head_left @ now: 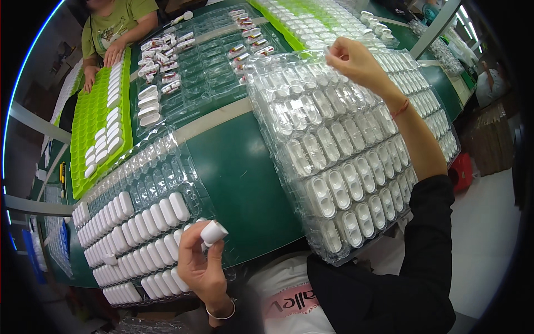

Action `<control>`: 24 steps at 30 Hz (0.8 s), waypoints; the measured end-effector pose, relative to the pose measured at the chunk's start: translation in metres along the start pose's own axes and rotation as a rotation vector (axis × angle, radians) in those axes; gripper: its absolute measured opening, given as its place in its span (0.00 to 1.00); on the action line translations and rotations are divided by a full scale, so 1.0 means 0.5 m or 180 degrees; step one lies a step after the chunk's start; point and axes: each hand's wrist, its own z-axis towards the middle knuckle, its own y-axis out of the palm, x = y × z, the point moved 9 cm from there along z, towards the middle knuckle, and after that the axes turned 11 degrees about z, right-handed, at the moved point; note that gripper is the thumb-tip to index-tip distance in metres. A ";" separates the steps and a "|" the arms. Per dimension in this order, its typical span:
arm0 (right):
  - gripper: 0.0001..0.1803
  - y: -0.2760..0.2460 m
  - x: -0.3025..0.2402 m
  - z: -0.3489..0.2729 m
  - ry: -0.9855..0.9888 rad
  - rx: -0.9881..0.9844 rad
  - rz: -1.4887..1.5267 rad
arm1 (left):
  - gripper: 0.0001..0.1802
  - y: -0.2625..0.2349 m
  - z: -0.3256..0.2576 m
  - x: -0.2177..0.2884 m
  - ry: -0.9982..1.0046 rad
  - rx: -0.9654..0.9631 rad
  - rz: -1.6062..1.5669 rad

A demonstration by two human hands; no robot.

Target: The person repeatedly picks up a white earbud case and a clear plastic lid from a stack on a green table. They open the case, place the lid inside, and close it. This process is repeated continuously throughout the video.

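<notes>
Clearly the work is mid-cycle: the left hand pinches a small white plastic case between thumb and fingertips, just above the near-left clear tray, whose near rows are already filled with white cases. The right hand reaches to the far edge of the stacked clear trays on the right, fingers curled together; whether they grip a piece or only the tray film is hard to tell. Next, I judge, the held case needs setting into an open pocket.
</notes>
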 end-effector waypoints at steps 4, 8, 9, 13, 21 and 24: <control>0.13 0.205 -0.181 -0.082 0.0300 -0.1239 0.2216 | 0.18 0.050 -0.003 -0.026 -0.0332 -0.0222 -0.0752; 0.11 0.282 -0.281 -0.185 0.0672 -0.1654 0.2981 | 0.22 0.073 0.011 -0.020 -0.0367 -0.0315 -0.1229; 0.10 0.297 -0.296 -0.205 0.0701 -0.1776 0.3023 | 0.22 0.074 0.010 -0.022 -0.0357 -0.0294 -0.1260; 0.08 0.331 -0.326 -0.245 0.0542 -0.1920 0.2719 | 0.24 0.071 0.011 -0.036 -0.0370 -0.0241 -0.1387; 0.08 0.345 -0.325 -0.253 0.0158 -0.1944 0.2504 | 0.26 0.078 0.015 -0.064 -0.0533 -0.0329 -0.1509; 0.08 0.343 -0.325 -0.252 0.0075 -0.1894 0.2513 | 0.27 0.081 0.015 -0.072 -0.0576 -0.0388 -0.1517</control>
